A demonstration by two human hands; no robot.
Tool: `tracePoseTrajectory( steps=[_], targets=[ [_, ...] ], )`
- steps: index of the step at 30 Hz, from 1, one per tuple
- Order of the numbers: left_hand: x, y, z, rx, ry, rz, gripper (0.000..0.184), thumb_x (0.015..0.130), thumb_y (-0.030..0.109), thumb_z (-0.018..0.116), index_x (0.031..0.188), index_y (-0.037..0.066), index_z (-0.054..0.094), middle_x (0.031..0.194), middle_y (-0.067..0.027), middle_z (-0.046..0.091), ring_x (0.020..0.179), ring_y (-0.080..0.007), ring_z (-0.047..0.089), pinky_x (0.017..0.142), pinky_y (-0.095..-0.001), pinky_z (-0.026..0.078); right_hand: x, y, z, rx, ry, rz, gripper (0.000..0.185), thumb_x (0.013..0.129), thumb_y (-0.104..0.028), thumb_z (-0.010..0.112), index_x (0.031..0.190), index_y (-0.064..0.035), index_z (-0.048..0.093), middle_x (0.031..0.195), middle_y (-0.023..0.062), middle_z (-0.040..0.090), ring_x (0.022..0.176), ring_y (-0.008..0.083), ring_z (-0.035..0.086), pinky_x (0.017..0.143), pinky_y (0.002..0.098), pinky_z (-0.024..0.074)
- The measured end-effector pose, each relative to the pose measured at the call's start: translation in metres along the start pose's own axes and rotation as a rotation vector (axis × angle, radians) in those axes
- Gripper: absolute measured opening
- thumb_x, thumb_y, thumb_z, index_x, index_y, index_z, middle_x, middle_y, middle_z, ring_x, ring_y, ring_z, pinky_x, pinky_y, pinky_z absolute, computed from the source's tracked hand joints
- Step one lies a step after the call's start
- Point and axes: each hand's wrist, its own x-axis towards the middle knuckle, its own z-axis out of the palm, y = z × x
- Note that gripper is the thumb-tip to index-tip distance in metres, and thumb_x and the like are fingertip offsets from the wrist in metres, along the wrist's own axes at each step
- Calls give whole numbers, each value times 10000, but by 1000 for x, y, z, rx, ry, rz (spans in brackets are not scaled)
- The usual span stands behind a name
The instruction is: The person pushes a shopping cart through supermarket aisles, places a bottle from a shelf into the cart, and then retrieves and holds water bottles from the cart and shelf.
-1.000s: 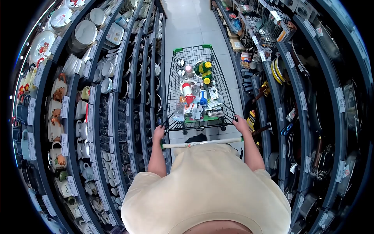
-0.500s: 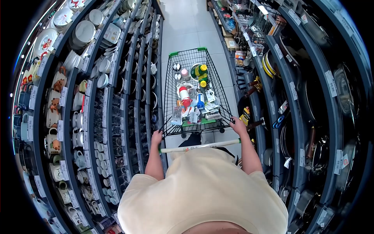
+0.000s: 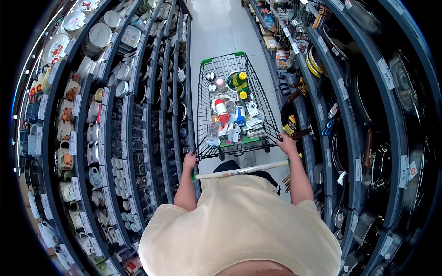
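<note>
Set apart, left hand (image 3: 189, 160) and right hand (image 3: 286, 143) seem clamped on the cart's (image 3: 203, 110) near corners; its length runs ahead between them.

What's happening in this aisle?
A person in a pale shirt has a wire shopping cart by its near corners, left hand and right hand ahead of its white handlebar. Bottles and packaged goods lie inside. Plates line the left shelves, pans the right.
</note>
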Motion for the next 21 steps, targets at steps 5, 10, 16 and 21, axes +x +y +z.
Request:
tracePoseTrajectory(
  steps=[5,10,16,21],
  targets=[
    [-11,-3,2,-29,-19,-1,265,936,192,569,1084,-4,670,801,-133,677,674,-239,691,591,-363,570,-19,11,6,9,1,31,462,836,-313,688,1250,-113,646,1133,195,685,1068,352,647,922,428,513],
    [-21,-12,3,-27,2,38,305,953,240,559,1117,7,665,816,-128,678,692,-247,691,613,-372,571,-43,14,15,-127,96,-36,455,858,-275,639,1272,-88,620,1169,223,652,1031,412,639,889,478,522],
    [-31,-26,2,52,-40,48,317,974,273,555,1092,0,664,753,-111,647,646,-226,653,584,-367,535,-75,17,44,-478,348,-383,341,880,-155,588,1205,-54,616,1228,158,621,1245,326,520,1118,502,334],
    [-42,-42,10,64,-23,66,321,989,294,561,1066,1,668,727,-73,625,604,-181,604,534,-348,514,-109,-14,91,-243,141,-272,276,949,-257,562,1124,-76,676,1095,113,690,1029,298,633,1105,530,325]
  ],
)
